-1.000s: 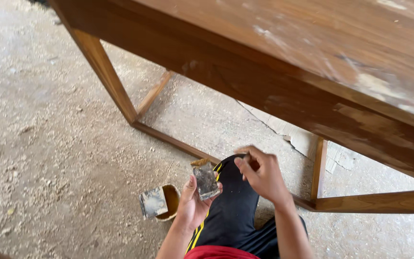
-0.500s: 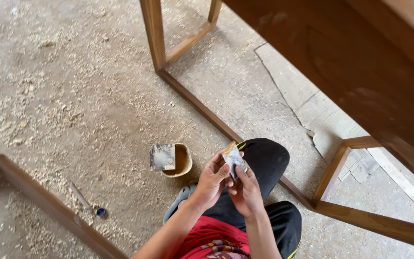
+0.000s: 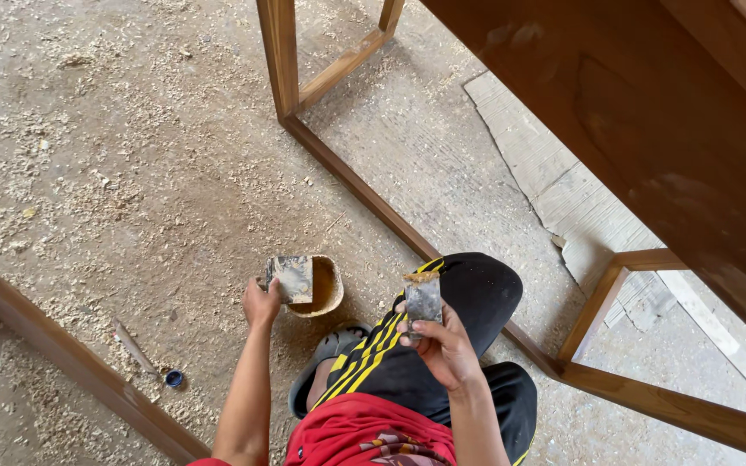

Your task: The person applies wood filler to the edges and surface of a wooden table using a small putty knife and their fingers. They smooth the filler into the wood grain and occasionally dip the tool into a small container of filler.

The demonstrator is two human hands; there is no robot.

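Left hand grips a grey scraper over the small tan tub on the sawdust floor. Right hand, right of tub, pinches a second putty-tipped scraper above the knee.

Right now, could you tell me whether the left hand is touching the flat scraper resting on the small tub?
Touching. The head view shows the left hand with its fingers closed on the edge of the flat scraper lying across the small tub; no gap shows.
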